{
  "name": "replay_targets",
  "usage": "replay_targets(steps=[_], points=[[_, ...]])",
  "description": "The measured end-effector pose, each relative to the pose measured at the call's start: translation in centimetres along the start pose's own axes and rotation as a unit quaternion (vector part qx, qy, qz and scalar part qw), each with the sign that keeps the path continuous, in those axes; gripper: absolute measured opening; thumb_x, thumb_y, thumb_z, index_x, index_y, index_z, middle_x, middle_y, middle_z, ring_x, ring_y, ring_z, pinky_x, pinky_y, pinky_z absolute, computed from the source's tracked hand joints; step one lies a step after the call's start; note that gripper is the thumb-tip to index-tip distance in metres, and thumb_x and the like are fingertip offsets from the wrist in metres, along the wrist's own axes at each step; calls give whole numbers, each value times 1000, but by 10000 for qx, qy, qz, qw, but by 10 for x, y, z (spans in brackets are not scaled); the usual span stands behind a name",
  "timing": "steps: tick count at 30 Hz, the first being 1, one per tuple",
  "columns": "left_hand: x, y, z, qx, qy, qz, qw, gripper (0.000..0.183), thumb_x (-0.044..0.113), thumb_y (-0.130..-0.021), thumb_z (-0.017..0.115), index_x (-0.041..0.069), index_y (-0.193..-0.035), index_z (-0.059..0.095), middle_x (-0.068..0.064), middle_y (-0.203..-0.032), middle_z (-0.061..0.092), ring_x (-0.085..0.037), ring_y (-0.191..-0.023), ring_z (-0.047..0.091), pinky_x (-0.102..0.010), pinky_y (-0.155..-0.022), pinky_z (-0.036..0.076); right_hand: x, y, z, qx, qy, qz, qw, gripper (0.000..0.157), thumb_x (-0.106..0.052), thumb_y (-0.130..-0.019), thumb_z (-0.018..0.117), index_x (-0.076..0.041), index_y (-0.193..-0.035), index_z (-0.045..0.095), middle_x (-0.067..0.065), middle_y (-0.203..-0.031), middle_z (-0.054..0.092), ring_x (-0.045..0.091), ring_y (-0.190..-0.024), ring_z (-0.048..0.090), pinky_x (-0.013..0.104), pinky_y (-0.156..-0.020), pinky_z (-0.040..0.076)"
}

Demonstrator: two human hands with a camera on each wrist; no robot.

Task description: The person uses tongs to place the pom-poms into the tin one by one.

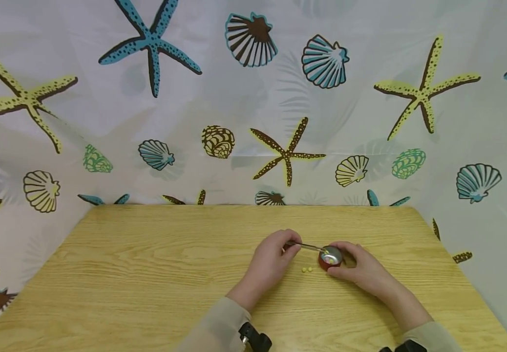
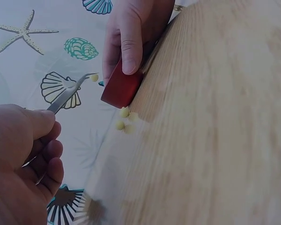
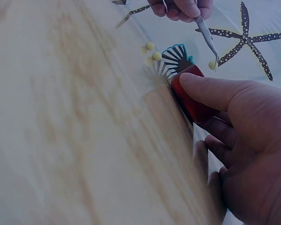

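My left hand (image 1: 272,258) pinches curved metal tweezers (image 1: 309,247) between thumb and fingers. At their tip is a small yellow ball (image 2: 94,78), held above the mouth of a small red bowl (image 1: 324,264) with a silvery inside. My right hand (image 1: 362,269) grips the bowl from its right side, thumb in front and fingers behind; in the right wrist view the thumb presses the red wall (image 3: 196,104). Something small and yellowish shows inside the bowl, too small to tell apart. Two loose yellow balls (image 1: 307,270) lie on the table just left of the bowl.
The wooden table (image 1: 148,274) spreads out around both hands. A pale cloth (image 1: 183,98) printed with starfish and shells hangs behind the table and along its sides. A black wrist strap (image 1: 255,337) sits on my left sleeve.
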State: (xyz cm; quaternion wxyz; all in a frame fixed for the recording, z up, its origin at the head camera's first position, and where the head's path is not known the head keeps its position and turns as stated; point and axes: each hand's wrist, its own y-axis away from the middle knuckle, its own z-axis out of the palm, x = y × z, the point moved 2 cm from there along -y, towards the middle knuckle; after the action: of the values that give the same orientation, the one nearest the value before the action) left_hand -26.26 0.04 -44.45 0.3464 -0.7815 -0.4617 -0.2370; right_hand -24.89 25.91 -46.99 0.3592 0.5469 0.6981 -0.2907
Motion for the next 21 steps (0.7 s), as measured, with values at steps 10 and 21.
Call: replay_targets(steps=[10, 21], points=[[0, -1, 3, 127, -91, 23, 9999, 4, 12, -110, 72, 15, -112, 75, 2, -109, 74, -13, -98, 67, -37, -86, 57, 2, -1, 0, 36, 14, -30, 10000, 61, -34, -95, 90, -14, -148, 66, 13, -148, 62, 39, -146, 49, 65, -123, 30], [-1, 6, -11, 213, 99, -158, 9996, 6, 14, -111, 70, 17, -114, 74, 4, -111, 74, -13, -101, 70, -38, -87, 58, 1, 0, 0, -14, 22, 62, 10000, 64, -36, -95, 90, -14, -150, 64, 14, -151, 61, 42, -151, 45, 68, -124, 29]])
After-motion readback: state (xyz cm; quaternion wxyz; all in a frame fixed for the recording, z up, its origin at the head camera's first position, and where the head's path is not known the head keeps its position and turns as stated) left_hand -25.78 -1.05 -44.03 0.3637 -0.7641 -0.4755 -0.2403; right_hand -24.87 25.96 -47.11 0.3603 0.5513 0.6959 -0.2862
